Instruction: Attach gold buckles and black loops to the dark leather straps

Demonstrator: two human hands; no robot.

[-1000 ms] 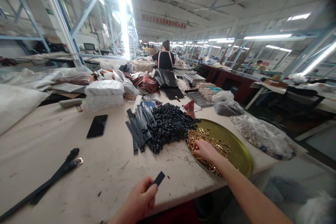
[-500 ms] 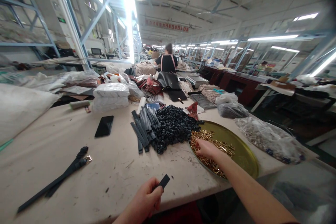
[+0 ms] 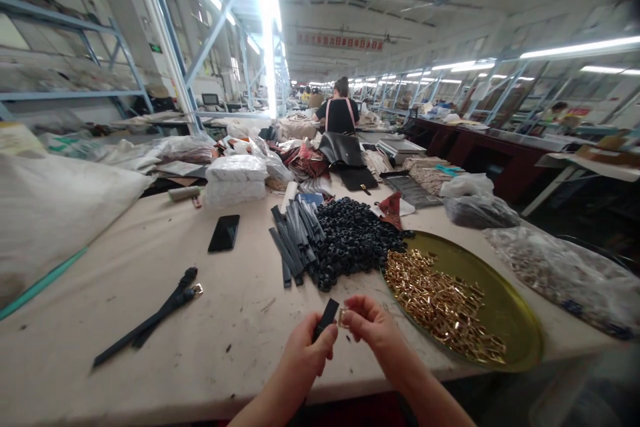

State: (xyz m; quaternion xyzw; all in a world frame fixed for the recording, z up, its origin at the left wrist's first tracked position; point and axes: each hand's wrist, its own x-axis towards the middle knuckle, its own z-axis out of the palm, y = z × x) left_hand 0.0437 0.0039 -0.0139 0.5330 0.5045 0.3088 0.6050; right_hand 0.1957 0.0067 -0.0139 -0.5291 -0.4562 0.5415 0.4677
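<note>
Pinching black strap (image 3: 327, 317) in left hand (image 3: 310, 348), gold buckle (image 3: 343, 318) in right hand (image 3: 374, 328); both grips closed. Strap and buckle sit side by side, lower centre of frame. Round tray (image 3: 515, 303) with loose gold pieces (image 3: 440, 293), lower right. Black loops (image 3: 350, 240) heaped at centre, phone (image 3: 224, 233) left of centre.

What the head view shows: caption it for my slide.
Left grip holding a black strip, right grip a gold-coloured buckle, beside a tray of gold-coloured pieces.

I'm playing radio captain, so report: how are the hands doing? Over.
Left hand: gripping black strap. Right hand: pinching gold buckle near strap's end. Nothing seen between them.
</note>
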